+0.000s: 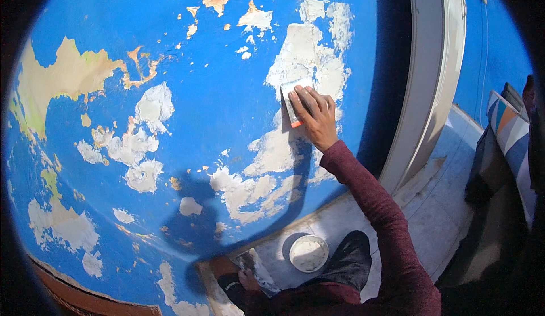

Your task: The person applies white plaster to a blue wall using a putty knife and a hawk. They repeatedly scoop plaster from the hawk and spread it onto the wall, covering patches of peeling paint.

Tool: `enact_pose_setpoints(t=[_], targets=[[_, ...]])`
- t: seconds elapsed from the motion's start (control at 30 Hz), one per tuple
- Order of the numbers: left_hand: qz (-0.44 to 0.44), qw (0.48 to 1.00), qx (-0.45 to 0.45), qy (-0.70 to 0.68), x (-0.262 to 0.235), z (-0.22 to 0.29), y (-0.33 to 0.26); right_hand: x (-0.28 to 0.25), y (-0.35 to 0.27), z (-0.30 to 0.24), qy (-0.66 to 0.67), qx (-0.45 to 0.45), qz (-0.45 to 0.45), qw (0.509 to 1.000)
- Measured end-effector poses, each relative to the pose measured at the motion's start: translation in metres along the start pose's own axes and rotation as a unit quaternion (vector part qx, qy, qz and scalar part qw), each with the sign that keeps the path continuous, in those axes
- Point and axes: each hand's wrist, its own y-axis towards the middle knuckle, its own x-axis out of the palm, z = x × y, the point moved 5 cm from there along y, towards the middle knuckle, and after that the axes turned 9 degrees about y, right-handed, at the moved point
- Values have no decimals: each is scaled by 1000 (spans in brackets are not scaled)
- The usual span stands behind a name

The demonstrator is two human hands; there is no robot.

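Observation:
My right hand [319, 117] is closed round a flat putty knife [288, 107] with an orange end, its fingers spread along the tool. The knife lies against the blue wall [216, 100] at the lower edge of a large white putty patch [301, 46]. Low in the view, my left hand [248, 280] grips a flat blade smeared with white putty [258, 268]; its handle is hidden. A round white tub [309, 253] stands on the floor just right of that hand, with pale material inside.
Bare, peeled plaster [68, 69] and more putty patches [145, 103] mark the wall's left side. A pale door frame [431, 77] rises at the right beside a dark gap. Dark furniture with a patterned cloth [508, 126] stands far right. My bent knee [353, 253] is beside the tub.

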Motion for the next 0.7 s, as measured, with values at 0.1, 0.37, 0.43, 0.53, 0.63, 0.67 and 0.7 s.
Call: enact_pose_setpoints(t=[0.1,0.37,0.43,0.53,0.63,0.67,0.7], targets=[[31,997,51,39,21,-34,6,-7,-18,4,-22,-36,-32,999],[-75,993,-16,-92,5,8,10,-25,-209,-45,246,186,-176,935],[-51,989,-55,-129,21,-19,10,-19,-325,-46,374,518,-198,743],[-93,962,-126,-222,47,-20,14,-30,-457,-61,337,745,-135,559],[-157,934,-194,-256,36,49,-1,-58,-470,-87,330,752,-151,550],[-187,927,-192,-262,45,34,1,-58,-469,-89,321,740,-177,564],[-215,919,-191,-270,61,12,4,-56,-470,-90,313,725,-204,578]])
